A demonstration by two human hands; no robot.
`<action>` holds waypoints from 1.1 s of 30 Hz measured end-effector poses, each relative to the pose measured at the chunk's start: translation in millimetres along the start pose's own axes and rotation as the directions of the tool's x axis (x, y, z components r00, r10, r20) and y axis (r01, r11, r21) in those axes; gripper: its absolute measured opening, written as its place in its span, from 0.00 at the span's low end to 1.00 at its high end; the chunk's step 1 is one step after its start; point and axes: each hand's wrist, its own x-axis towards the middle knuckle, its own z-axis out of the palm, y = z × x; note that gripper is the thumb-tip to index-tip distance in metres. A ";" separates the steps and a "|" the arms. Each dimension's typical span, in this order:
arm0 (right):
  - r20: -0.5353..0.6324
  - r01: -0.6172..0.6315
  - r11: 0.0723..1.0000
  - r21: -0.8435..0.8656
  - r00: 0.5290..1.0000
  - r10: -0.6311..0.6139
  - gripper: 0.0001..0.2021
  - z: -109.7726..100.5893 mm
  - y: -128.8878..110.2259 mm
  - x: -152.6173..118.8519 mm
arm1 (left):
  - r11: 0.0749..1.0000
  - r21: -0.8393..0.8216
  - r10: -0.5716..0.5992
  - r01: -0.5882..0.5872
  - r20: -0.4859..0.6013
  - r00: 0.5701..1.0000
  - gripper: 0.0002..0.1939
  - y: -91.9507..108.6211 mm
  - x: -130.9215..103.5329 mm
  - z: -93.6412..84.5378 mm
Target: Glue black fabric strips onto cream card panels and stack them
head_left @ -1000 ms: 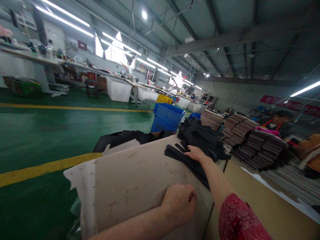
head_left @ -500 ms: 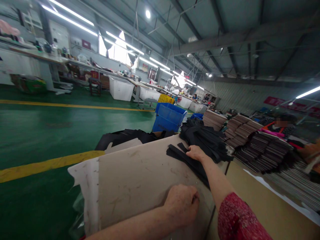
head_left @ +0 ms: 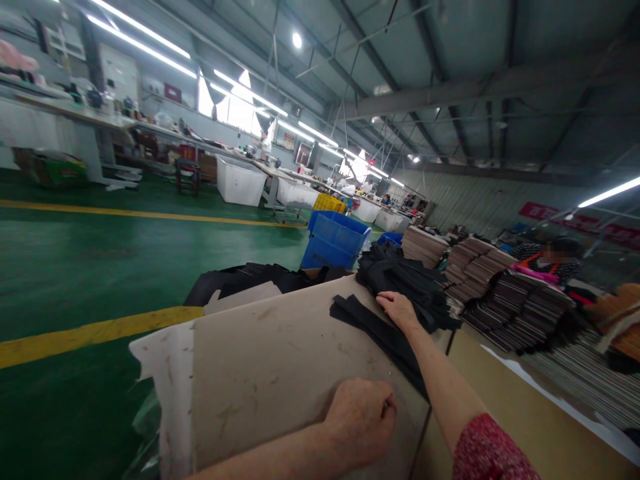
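My left hand [head_left: 361, 417] rests as a loose fist on the beige covered table [head_left: 260, 367]. Its curled fingers hide whatever may be inside. My right hand [head_left: 399, 311] reaches forward, fingers stretched out, between a few black fabric strips [head_left: 367, 325] and the larger heap of black strips [head_left: 405, 277]. The strips lie flat, slanting across the table and passing beside my right forearm. My right fingertips are at the near edge of the heap; whether they touch it I cannot tell.
Stacks of brown and dark layered pieces [head_left: 480, 263] stand to the right, with a person [head_left: 550, 260] behind them. A blue bin [head_left: 333, 240] and more black material [head_left: 260, 277] lie beyond the table's far edge. Green floor [head_left: 75, 257] with yellow lines extends leftward.
The strip end my right hand pinched now lies with the other strips on the table. My right fingers have loosened and extended. My left fist has stayed in place.
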 end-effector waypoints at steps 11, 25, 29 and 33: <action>-0.295 -0.250 0.941 -0.227 0.939 0.179 0.19 5.8 -15.3 -0.7 | 0.999 -0.032 -0.019 0.019 0.024 1.000 0.15 0.9 -1.1 -3.1; -0.249 -0.191 0.918 -0.348 0.963 0.107 0.15 15.1 -30.4 -8.2 | 1.000 -0.025 -0.009 0.009 0.029 1.000 0.15 1.5 -2.3 -4.6; -0.177 -0.250 0.907 -0.340 0.964 0.199 0.16 14.7 -27.0 -4.3 | 1.000 -0.020 -0.005 0.006 0.027 1.000 0.15 1.2 -1.5 -5.4; -0.072 -0.231 0.916 -0.327 0.973 0.220 0.14 4.1 -19.6 3.3 | 1.000 -0.018 -0.005 0.006 0.047 0.999 0.15 1.6 -1.1 -6.3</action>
